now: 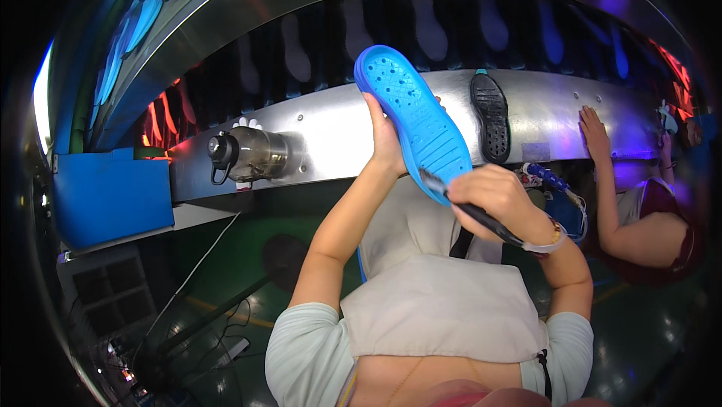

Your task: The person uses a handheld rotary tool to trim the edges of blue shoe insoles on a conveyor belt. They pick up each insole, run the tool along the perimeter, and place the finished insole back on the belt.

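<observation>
A blue shoe sole (420, 119) is held up at a tilt in front of me, its perforated inner side towards the camera. My left hand (387, 139) grips it by its left edge, the fingers partly hidden behind it. In my right hand (496, 199) is a brush with a black handle (486, 222); its bristle end lies at the sole's lower end, slightly blurred. Beyond them, a black shoe sole (491, 116) lies on the metal ledge (338, 119), to the right of the blue one.
Behind the ledge, a dark conveyor (389, 29) carries several soles. A bottle with a black lid (248, 153) lies on the ledge at left, near a blue box (115, 198). At right, a co-worker's hand (595, 131) rests on the ledge beyond a blue cylindrical tool with a cable (546, 175).
</observation>
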A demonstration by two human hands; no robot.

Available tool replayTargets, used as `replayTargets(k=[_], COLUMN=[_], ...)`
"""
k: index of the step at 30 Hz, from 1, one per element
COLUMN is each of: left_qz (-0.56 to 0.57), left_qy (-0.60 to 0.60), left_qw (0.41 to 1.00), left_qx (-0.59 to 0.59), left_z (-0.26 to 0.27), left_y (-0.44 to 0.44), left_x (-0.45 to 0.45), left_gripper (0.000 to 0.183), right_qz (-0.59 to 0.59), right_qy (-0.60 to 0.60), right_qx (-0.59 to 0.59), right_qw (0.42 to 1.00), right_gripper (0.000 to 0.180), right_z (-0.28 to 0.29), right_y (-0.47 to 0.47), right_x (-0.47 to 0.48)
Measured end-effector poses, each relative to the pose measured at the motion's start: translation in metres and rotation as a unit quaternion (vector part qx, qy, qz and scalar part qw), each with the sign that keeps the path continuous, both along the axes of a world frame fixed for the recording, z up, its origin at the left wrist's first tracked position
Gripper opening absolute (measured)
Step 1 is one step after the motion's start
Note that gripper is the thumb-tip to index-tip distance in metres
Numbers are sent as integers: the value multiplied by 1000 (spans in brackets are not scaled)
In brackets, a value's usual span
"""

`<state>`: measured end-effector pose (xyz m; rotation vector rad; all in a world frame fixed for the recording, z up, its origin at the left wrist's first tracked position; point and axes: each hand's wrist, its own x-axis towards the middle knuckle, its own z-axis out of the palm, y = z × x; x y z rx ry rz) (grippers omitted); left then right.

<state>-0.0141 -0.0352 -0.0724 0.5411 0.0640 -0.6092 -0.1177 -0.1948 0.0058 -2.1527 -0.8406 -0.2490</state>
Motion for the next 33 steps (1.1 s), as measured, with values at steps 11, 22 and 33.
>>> replayTargets(k=[11, 22, 33], left_qz=[25, 65, 48], left_qy=[-71, -136, -31], left_qw=[988, 988, 952], left_qx=[-134, -24, -301], left_z=[44, 69, 94], left_y=[-3, 14, 6], left_x=[5, 22, -7], left_gripper=[89, 94, 77], right_qz=[69, -67, 5], right_qy=[70, 103, 285], right_qx=[103, 176, 555], right_qw=[990, 977, 781], right_gripper=[18, 22, 19], right_z=[38, 18, 7], right_y=[-2, -37, -8], right_x=[13, 14, 10])
